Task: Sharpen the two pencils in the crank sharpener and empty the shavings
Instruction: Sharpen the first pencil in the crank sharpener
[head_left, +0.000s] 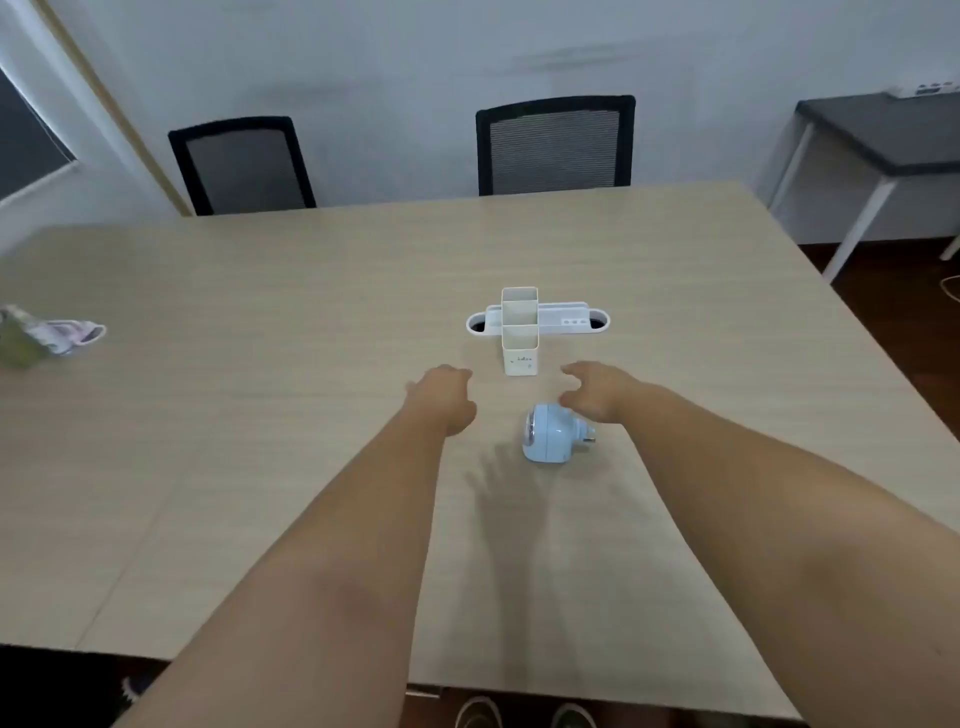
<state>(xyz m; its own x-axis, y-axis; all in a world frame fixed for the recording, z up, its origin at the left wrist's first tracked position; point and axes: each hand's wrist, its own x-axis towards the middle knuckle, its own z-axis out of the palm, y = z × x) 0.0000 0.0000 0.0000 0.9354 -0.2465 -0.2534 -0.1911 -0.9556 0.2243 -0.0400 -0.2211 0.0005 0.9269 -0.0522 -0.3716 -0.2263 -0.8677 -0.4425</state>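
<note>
Pencils aren't visible; the blue crank sharpener (550, 434) sits untouched on the counter (260, 415). My left hand (447, 397) and right hand (597, 392) hover, fingers loosely curled, holding nothing — seemingly nothing done yet.

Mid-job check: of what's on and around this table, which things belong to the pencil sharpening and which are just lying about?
For the job:
- blue crank sharpener
- white desk organiser, behind it; no pencils visible
- left hand and right hand, both empty

Lying about:
- crumpled packet at the table's left edge
- two black chairs
- dark side table
</note>
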